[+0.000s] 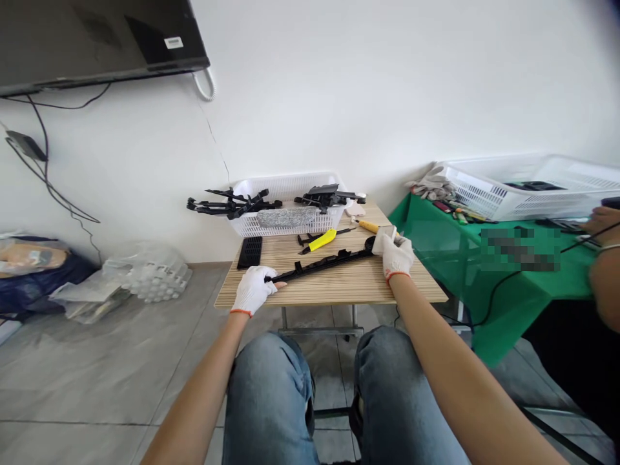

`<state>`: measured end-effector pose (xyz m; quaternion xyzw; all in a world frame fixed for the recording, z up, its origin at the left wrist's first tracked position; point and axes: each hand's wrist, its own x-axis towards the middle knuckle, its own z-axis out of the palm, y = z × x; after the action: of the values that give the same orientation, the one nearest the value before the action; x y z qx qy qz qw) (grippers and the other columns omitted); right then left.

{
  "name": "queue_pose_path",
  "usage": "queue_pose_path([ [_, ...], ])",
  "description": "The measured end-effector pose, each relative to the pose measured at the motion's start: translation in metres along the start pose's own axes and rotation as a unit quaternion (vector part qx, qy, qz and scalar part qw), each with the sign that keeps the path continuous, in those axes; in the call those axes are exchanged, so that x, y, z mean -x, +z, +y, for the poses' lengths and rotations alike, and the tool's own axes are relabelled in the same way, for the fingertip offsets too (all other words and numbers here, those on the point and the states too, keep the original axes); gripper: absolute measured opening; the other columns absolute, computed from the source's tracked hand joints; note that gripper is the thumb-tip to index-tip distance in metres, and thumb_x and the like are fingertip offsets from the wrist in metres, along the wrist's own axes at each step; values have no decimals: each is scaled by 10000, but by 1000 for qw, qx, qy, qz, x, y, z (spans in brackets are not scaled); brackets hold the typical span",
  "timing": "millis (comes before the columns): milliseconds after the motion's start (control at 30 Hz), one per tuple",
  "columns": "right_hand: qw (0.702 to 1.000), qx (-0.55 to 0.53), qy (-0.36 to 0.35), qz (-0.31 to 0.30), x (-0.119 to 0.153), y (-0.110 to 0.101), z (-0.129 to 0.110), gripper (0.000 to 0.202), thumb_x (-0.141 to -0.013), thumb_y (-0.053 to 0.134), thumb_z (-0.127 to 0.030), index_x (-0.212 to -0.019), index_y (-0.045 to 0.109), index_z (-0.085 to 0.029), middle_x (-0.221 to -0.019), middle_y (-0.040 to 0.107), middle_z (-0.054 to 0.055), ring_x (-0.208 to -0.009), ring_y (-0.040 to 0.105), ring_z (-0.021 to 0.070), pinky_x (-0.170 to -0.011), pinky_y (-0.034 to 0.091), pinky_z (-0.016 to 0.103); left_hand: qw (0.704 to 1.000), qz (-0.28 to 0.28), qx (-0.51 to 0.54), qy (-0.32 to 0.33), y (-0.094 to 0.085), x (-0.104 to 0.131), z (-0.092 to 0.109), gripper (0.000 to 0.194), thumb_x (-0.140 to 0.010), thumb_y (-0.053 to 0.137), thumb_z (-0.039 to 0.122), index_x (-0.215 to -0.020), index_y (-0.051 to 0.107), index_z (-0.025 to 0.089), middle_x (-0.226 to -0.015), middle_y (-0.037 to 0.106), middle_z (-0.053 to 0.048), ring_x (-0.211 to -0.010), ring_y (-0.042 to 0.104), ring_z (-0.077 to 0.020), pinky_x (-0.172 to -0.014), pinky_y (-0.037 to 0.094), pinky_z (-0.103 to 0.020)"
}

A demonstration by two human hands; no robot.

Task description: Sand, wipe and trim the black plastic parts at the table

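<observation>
While between hands point(254, 289) point(398, 253), black strip point(324, 263) part-hidden.

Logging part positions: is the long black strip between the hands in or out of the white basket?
Out: the black strip extends over the table in front of the white basket, between the left hand and right hand.

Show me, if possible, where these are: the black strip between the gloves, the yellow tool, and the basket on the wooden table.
Black strip point(322, 263), head view: middle of its length.
Yellow tool point(323, 240), head view: its yellow handle.
Basket point(283, 187), head view: inside of its far wall.
</observation>
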<state>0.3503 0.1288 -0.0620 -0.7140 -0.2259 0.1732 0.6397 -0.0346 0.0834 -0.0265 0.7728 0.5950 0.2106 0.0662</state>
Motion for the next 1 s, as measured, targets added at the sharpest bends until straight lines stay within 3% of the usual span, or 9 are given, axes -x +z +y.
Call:
queue_pose_path([
  [200,998,-43,-13,-37,-7,3,6,353,-672,671,-423,-926,651,-179,-898,700,31,-855,653,202,-771,546,304,1000,-15,-18,4,0,-2,0,334,-790,724,545,-913,759,237,-978,766,-73,-990,671,-294,-831,521,-372],
  [367,997,-55,-18,-45,-12,6,5,372,-743,588,-431,-996,650,-165,-934,701,47,-862,653,193,-746,552,297,999,-21,-24,16,-1,-3,3,325,-773,739,541,-891,754,239,-962,768,-72,-980,675,-294,-825,517,-366],
  [533,993,-25,-32,-111,-14,0,6,334,-749,615,-475,-886,663,-174,-787,686,41,-753,632,189,-662,528,292,999,-33,-20,28,-4,-3,4,331,-770,736,554,-840,728,231,-922,765,-67,-935,677,-279,-787,504,-347],
  [733,978,47,-57,-193,-12,-17,5,377,-647,726,-518,-778,676,-168,-732,679,24,-731,587,180,-671,461,293,997,-50,-7,51,-6,1,4,295,-773,748,509,-800,668,226,-890,742,-42,-886,660,-245,-776,483,-326],
  [1000,974,107,-61,-191,-22,-14,6,354,-671,708,-528,-700,635,-183,-666,638,22,-679,556,185,-624,401,297,996,-67,-61,0,-7,4,8,281,-822,706,495,-892,647,229,-992,711,-51,-1001,619,-261,-824,468,-343],
])
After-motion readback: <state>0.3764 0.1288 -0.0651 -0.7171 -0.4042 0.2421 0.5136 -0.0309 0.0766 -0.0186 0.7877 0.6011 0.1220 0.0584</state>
